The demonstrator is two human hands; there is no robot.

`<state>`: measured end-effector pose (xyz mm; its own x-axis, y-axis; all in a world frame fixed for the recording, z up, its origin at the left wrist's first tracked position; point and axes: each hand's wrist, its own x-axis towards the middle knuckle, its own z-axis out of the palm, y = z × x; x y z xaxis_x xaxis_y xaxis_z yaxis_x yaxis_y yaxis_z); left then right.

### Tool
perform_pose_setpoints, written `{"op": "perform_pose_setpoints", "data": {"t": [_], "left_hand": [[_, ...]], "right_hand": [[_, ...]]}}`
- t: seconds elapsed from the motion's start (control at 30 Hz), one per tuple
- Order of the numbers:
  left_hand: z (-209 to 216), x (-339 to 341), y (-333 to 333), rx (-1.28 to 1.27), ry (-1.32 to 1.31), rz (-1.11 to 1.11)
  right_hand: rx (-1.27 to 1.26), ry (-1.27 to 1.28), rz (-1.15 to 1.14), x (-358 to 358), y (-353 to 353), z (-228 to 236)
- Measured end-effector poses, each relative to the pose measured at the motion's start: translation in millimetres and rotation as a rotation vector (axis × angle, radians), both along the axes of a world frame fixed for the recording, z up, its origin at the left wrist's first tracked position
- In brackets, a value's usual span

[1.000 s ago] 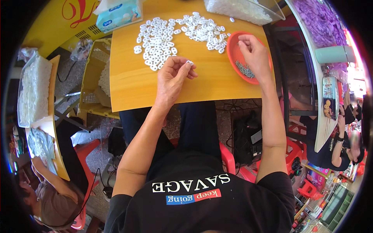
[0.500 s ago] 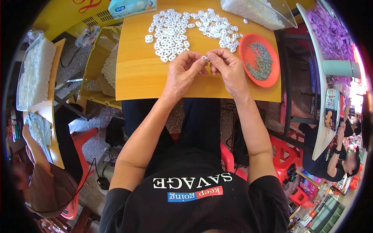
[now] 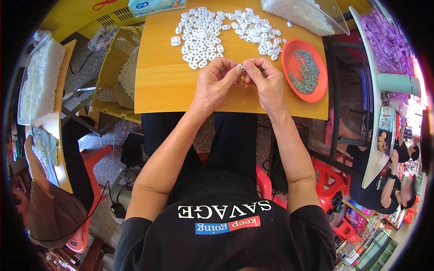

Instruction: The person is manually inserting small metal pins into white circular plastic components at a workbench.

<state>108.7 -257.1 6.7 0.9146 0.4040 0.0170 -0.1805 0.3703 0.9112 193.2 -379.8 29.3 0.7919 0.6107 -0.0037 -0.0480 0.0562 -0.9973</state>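
Above the near half of the table, my left hand (image 3: pixel 213 86) pinches a small white plastic piece (image 3: pixel 240 67) between thumb and forefinger. My right hand (image 3: pixel 267 86) meets it there, its thumb and forefinger closed at the piece's right end; what they grip is too small to make out. Beyond the hands lies a spread of white oval two-holed pieces (image 3: pixel 199 43), with a looser heap of white pieces (image 3: pixel 257 31) to its right. Right of my right hand, an orange-red plate (image 3: pixel 289 50) holds a pile of thin grey metal parts (image 3: pixel 305 72).
A clear bin of whitish pieces (image 3: pixel 298 17) stands at the table's (image 3: pixel 162 90) far right, a tissue pack (image 3: pixel 156 5) at its far left. A yellow crate (image 3: pixel 103 97) sits left of the table. People work at side tables on both sides.
The view has shifted slightly, so the table things sit a little differently. Both hands stay together at the white piece, with only a small change in the fingers.
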Motion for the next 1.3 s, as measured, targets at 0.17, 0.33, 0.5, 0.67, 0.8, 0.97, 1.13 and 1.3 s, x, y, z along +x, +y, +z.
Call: {"op": "perform_pose_setpoints", "data": {"t": [0.17, 0.33, 0.5, 0.67, 0.8, 0.97, 1.13, 1.3], "left_hand": [[-1.3, -0.6, -0.5, 0.031, 0.020, 0.044], [1.5, -1.8, -0.3, 0.015, 0.045, 0.018], [0.0, 0.8, -0.1, 0.002, 0.047, 0.031], [-0.5, 0.6, 0.0, 0.018, 0.017, 0.027], [-0.2, 1.0, -0.2, 0.015, 0.003, 0.015], [-3.2, 1.4, 0.0, 0.002, -0.007, 0.005], [-3.7, 0.0, -0.1, 0.034, 0.006, 0.006], [-1.7, 1.1, -0.9, 0.059, 0.018, 0.014]], "right_hand": [[-0.016, 0.006, -0.008, -1.0, 0.1, -2.2], [-0.047, -0.024, 0.023, 0.4, 1.4, -1.5], [-0.010, 0.042, 0.025, 1.9, 2.5, 1.7], [-0.064, -0.017, 0.039, 4.3, -3.6, 13.0], [-0.264, -0.471, 0.081, 15.0, -9.1, 18.0], [-0.287, -0.918, 0.137, 21.3, -5.9, 24.4], [-0.322, -1.014, 0.213, 22.2, -4.0, 28.7], [-0.301, -0.981, 0.166, 16.1, 2.3, 25.7]]}}
